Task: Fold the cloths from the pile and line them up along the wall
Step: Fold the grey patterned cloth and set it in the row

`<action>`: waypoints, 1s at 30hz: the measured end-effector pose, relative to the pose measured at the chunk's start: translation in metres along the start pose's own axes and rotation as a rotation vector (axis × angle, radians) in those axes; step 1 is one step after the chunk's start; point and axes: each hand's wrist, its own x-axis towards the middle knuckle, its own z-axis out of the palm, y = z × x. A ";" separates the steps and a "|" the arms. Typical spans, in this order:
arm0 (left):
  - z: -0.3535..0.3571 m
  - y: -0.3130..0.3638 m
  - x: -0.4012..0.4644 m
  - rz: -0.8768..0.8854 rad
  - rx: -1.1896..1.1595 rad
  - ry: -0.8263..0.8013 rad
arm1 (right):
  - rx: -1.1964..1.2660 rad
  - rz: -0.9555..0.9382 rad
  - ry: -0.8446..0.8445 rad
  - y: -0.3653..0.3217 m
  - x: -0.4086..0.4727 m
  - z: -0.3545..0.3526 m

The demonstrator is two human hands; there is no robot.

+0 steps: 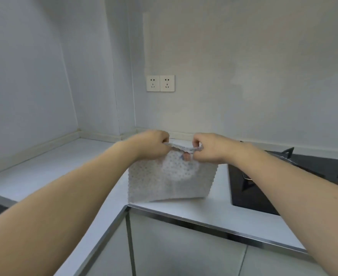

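Observation:
A pale grey, dimpled cloth (170, 182) hangs in the air above the white counter (64, 166), near its inner corner. My left hand (152, 145) pinches its top edge on the left and my right hand (208, 149) pinches it on the right, both closed on the fabric. The top edge is bunched between the two hands, and the cloth's lower edge hangs just above the counter's front rim. No pile and no folded cloths show in this view.
A black gas hob (263, 188) with pan supports is set into the counter at the right. Two wall sockets (160, 83) sit above the corner. The counter's metal-trimmed front edge (204, 224) runs below the cloth, with cabinet doors underneath.

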 end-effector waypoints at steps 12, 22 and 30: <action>-0.033 -0.016 0.012 -0.043 -0.236 0.051 | -0.112 0.015 0.081 0.020 0.013 -0.026; 0.085 -0.089 0.127 -0.159 -0.215 -0.006 | -0.183 0.022 0.111 0.091 0.121 0.075; 0.112 -0.095 0.136 0.041 -0.006 0.237 | -0.174 -0.037 0.280 0.112 0.129 0.101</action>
